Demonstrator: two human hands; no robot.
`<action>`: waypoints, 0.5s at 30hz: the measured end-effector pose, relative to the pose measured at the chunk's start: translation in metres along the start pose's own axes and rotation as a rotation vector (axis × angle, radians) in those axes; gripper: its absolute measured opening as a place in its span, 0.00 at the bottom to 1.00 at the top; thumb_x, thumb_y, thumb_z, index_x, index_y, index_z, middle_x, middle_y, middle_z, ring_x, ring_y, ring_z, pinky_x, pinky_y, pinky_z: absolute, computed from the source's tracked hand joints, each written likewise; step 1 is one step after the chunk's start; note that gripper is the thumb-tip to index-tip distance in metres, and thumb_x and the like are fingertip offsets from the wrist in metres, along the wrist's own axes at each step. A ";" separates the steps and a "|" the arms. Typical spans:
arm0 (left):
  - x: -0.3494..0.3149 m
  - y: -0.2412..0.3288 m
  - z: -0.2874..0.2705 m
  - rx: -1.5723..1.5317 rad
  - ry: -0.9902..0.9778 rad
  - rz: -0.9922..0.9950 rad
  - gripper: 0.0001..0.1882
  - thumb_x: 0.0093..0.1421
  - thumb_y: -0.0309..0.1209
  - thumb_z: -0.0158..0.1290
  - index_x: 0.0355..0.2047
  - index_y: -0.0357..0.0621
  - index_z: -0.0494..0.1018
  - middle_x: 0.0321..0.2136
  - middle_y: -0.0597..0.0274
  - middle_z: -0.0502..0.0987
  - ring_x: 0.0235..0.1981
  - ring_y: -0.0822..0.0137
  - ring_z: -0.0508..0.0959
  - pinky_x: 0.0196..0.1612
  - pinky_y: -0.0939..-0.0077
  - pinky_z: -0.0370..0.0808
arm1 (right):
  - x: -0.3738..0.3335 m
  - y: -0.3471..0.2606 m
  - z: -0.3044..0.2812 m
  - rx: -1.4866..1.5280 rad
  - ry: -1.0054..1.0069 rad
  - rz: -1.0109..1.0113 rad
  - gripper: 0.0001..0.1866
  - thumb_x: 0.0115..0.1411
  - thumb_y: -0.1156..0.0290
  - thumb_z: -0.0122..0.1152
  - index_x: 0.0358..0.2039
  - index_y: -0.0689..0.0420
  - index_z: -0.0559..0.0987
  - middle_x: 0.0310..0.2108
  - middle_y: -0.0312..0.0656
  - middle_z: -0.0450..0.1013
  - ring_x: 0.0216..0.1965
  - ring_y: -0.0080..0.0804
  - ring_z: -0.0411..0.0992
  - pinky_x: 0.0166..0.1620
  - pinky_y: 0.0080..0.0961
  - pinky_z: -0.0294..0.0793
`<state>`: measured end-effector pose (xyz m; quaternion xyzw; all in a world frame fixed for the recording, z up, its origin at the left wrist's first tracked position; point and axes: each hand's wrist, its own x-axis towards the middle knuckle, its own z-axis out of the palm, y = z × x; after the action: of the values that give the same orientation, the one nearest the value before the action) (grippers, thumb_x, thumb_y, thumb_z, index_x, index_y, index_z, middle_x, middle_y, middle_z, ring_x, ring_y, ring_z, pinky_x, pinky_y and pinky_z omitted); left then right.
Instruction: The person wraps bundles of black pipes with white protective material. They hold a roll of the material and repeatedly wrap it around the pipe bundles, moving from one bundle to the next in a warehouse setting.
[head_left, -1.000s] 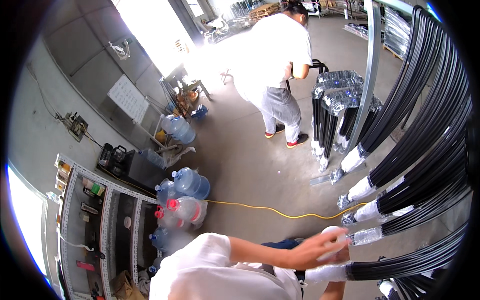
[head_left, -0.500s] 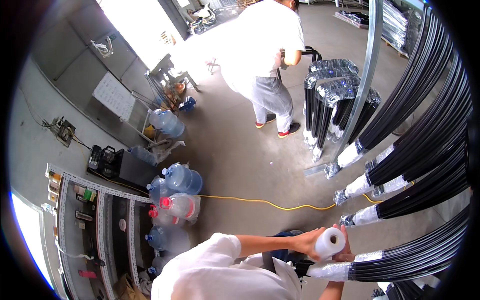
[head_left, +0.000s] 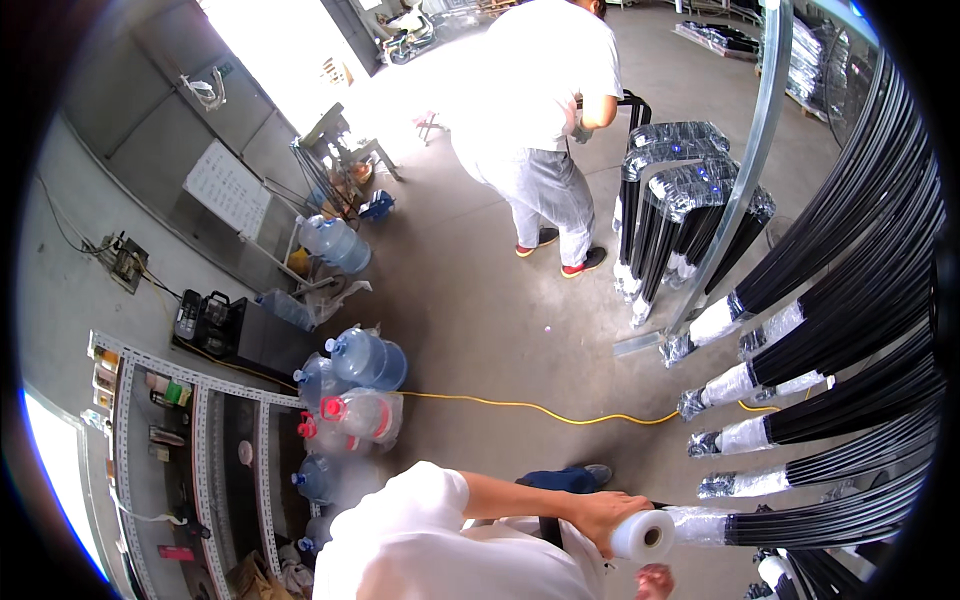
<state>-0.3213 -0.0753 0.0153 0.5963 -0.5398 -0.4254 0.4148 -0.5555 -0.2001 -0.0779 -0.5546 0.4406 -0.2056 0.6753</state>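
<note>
My left hand (head_left: 603, 519) is closed around a roll of clear stretch film (head_left: 643, 536), its round end with the core hole showing. Just below the roll is my right hand (head_left: 655, 581), small and blurred near the lower edge; its fingers are not clear enough to read. Right beside the roll lies the film-wrapped end (head_left: 698, 524) of a bundle of long black rods (head_left: 820, 522). Whether film runs from the roll to that bundle cannot be made out.
More bundles of black rods (head_left: 850, 395) with wrapped ends rest at the right, near a metal post (head_left: 752, 165). A co-worker (head_left: 545, 110) stands ahead by wrapped black frames (head_left: 690, 190). A yellow cord (head_left: 540, 404) crosses the floor; water jugs (head_left: 368, 358) and shelving (head_left: 200, 450) are left.
The roll in my left hand has shifted down and slightly left. My right hand has come away from behind the roll to below it. The view has shifted slightly.
</note>
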 end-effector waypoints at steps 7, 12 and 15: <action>-0.004 -0.009 0.042 0.003 0.118 0.085 0.42 0.32 0.40 0.64 0.46 0.42 0.54 0.39 0.49 0.67 0.40 0.49 0.70 0.42 0.64 0.67 | -0.048 -0.043 0.080 0.134 -0.064 -0.442 0.34 0.42 0.58 0.64 0.48 0.62 0.66 0.45 0.43 0.66 0.45 0.32 0.66 0.47 0.32 0.66; 0.003 0.007 0.038 -0.082 -0.174 -0.043 0.41 0.38 0.44 0.64 0.48 0.41 0.55 0.40 0.47 0.68 0.42 0.49 0.69 0.42 0.64 0.67 | -0.039 -0.037 0.063 0.198 -0.084 -0.343 0.43 0.32 0.53 0.70 0.48 0.62 0.67 0.46 0.42 0.66 0.47 0.33 0.65 0.49 0.32 0.65; 0.018 -0.006 0.033 -0.003 -0.281 0.122 0.36 0.42 0.57 0.54 0.40 0.38 0.68 0.38 0.49 0.72 0.41 0.49 0.70 0.42 0.63 0.67 | -0.055 -0.021 0.023 0.020 0.000 -0.295 0.44 0.31 0.53 0.71 0.48 0.61 0.66 0.45 0.39 0.66 0.45 0.32 0.65 0.48 0.30 0.64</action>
<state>-0.3499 -0.0942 -0.0013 0.4964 -0.6272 -0.4796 0.3609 -0.5613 -0.1518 -0.0385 -0.6068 0.3520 -0.3070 0.6432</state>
